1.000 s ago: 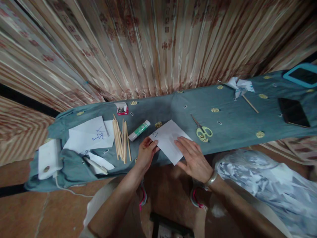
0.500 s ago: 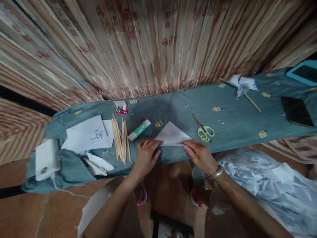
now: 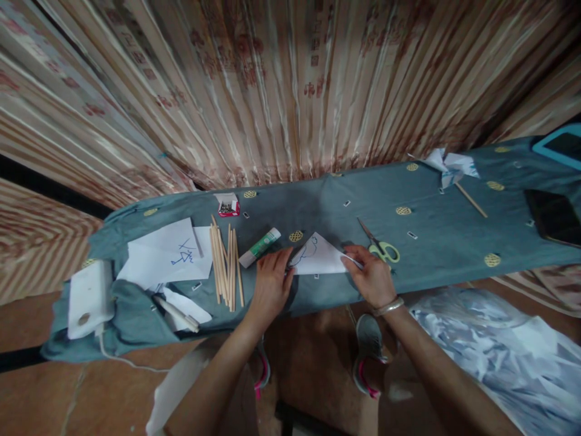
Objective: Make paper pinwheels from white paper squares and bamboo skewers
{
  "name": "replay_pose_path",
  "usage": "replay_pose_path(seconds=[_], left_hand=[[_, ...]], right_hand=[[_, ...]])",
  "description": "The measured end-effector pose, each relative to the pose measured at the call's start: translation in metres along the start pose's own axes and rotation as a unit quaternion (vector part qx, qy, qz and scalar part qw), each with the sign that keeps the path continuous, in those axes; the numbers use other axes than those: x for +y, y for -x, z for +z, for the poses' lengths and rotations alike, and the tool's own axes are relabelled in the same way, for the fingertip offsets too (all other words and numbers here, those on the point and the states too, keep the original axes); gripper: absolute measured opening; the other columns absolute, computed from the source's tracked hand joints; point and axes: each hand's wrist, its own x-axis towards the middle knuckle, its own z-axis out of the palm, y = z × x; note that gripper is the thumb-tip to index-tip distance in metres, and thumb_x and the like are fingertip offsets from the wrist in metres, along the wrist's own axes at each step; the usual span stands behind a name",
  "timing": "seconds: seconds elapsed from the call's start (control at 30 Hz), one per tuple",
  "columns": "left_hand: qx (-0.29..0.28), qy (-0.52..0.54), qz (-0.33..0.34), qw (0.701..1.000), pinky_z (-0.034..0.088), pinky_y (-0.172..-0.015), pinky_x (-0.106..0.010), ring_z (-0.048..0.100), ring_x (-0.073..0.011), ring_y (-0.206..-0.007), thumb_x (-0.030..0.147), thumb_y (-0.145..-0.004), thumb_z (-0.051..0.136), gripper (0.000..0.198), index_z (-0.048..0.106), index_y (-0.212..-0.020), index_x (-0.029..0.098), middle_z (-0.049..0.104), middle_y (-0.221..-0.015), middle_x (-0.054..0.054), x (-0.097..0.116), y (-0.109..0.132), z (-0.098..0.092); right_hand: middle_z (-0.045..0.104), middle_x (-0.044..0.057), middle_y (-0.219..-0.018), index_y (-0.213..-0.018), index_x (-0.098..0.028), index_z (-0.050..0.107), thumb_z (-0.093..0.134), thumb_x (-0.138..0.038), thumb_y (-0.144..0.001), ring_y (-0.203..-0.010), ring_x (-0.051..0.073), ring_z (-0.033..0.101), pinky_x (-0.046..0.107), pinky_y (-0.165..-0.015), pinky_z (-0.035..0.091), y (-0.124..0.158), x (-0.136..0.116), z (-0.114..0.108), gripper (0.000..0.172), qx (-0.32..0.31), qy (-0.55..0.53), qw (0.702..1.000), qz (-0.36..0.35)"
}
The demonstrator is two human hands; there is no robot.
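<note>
White triangular paper with blue lines (image 3: 321, 259) is over the grey-green patterned cloth (image 3: 318, 209), corners pinched in your left hand (image 3: 271, 283) and right hand (image 3: 371, 280); likely light, easily creased: hold edges.

A long cloth-covered table (image 3: 454, 245), grey-green with yellow pineapples, ran from left to right. At its left end sat a white plastic case (image 3: 89, 300) with a cord, then loose sheets of paper (image 3: 154, 260), wooden sticks (image 3: 221, 266) and an open red box (image 3: 229, 208) behind them. A glue stick (image 3: 261, 247) lay near a folded paper (image 3: 318, 259) at the middle. Farther right were scissors (image 3: 374, 242), a paper pinwheel (image 3: 450, 169), a phone (image 3: 554, 217) and a blue-framed tablet (image 3: 563, 147).
</note>
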Motion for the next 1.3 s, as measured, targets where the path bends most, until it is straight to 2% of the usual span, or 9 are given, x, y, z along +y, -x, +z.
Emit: replay_pose_path(seconds=[0.07, 0.13, 0.2, 0.3, 0.43, 0.77, 1.07, 1.17, 1.3], left_hand=[[-0.004, -0.036, 0.077, 0.996, 0.037, -0.104, -0.046, 0.049, -0.0264, -0.127, 0.018, -0.092, 0.044, 0.039, 0.049, -0.131, 0.018, 0.055, -0.136, -0.013, 0.009, 0.005, 0.001], [-0.040, -0.050, 0.153, 0.986, 0.030, -0.112, -0.047, 0.038, -0.0245, -0.137, 0.016, -0.094, 0.039, 0.041, 0.045, -0.135, 0.018, 0.051, -0.141, -0.011, 0.018, 0.012, 0.007], [-0.076, -0.059, 0.174, 0.980, 0.027, -0.114, -0.048, 0.032, -0.0253, -0.141, 0.021, -0.094, 0.042, 0.046, 0.038, -0.140, 0.016, 0.046, -0.145, -0.013, 0.024, 0.018, 0.013], [-0.108, -0.072, 0.162, 0.978, 0.025, -0.115, -0.052, 0.026, -0.0286, -0.143, 0.031, -0.092, 0.048, 0.057, 0.032, -0.144, 0.014, 0.039, -0.150, -0.016, 0.026, 0.022, 0.021], [-0.125, -0.087, 0.150, 0.977, 0.022, -0.116, -0.053, 0.023, -0.0309, -0.144, 0.040, -0.091, 0.049, 0.065, 0.029, -0.145, 0.011, 0.034, -0.152, -0.017, 0.023, 0.020, 0.021], [-0.143, -0.144, 0.151, 0.967, 0.023, -0.115, -0.053, 0.024, -0.0326, -0.143, 0.049, -0.091, 0.045, 0.068, 0.032, -0.143, 0.008, 0.033, -0.152, -0.016, 0.024, 0.016, 0.021], [-0.136, -0.153, 0.153, 0.967, 0.023, -0.115, -0.052, 0.027, -0.0320, -0.142, 0.053, -0.091, 0.042, 0.067, 0.036, -0.142, 0.009, 0.036, -0.151, -0.016, 0.023, 0.015, 0.025], [-0.133, -0.156, 0.158, 0.966, 0.023, -0.115, -0.052, 0.028, -0.0323, -0.142, 0.053, -0.091, 0.042, 0.067, 0.037, -0.142, 0.008, 0.037, -0.151, -0.016, 0.023, 0.015, 0.025], [-0.136, -0.158, 0.158, 0.965, 0.023, -0.115, -0.051, 0.028, -0.0318, -0.142, 0.052, -0.091, 0.043, 0.067, 0.037, -0.142, 0.009, 0.036, -0.151, -0.016, 0.023, 0.015, 0.025]], right_hand=[[0.075, 0.004, -0.080, -0.101, -0.021, 0.066, 0.055, -0.039, -0.085, -0.073, 0.023, 0.072, 0.033, -0.067, 0.055, 0.000, -0.001, 0.001, 0.026, 0.003, 0.008, 1.000, 0.007], [0.075, 0.004, -0.080, -0.101, -0.021, 0.066, 0.055, -0.038, -0.085, -0.074, 0.023, 0.072, 0.032, -0.068, 0.054, 0.000, -0.002, 0.002, 0.026, 0.008, 0.017, 1.000, 0.011], [0.075, 0.004, -0.080, -0.100, -0.022, 0.066, 0.054, -0.038, -0.085, -0.074, 0.023, 0.072, 0.032, -0.068, 0.054, 0.000, -0.002, 0.003, 0.025, 0.013, 0.028, 0.999, 0.008], [0.075, 0.004, -0.080, -0.101, -0.022, 0.066, 0.052, -0.038, -0.086, -0.073, 0.023, 0.072, 0.032, -0.067, 0.053, -0.001, -0.002, 0.005, 0.026, 0.013, 0.046, 0.999, 0.002], [0.076, 0.005, -0.081, -0.101, -0.021, 0.067, 0.051, -0.037, -0.087, -0.071, 0.023, 0.072, 0.031, -0.066, 0.052, -0.001, -0.002, 0.007, 0.026, 0.025, 0.061, 0.998, 0.000], [0.076, 0.005, -0.080, -0.100, -0.019, 0.068, 0.054, -0.032, -0.084, -0.070, 0.022, 0.072, 0.029, -0.065, 0.050, -0.002, -0.008, 0.007, 0.025, 0.022, 0.091, 0.995, 0.016], [0.075, 0.008, -0.086, -0.104, -0.016, 0.065, 0.049, -0.033, -0.088, -0.075, 0.024, 0.071, 0.032, -0.070, 0.051, -0.001, -0.003, 0.009, 0.028, 0.023, 0.090, 0.995, -0.024], [0.073, 0.011, -0.094, -0.112, -0.015, 0.062, 0.048, -0.038, -0.089, -0.084, 0.026, 0.068, 0.036, -0.076, 0.050, 0.001, -0.006, 0.009, 0.035, 0.029, 0.099, 0.993, -0.052], [0.059, 0.020, -0.126, -0.130, -0.009, 0.048, 0.052, -0.052, -0.085, -0.115, 0.034, 0.054, 0.047, -0.095, 0.043, 0.003, -0.016, 0.014, 0.062, 0.055, 0.135, 0.985, -0.096]])
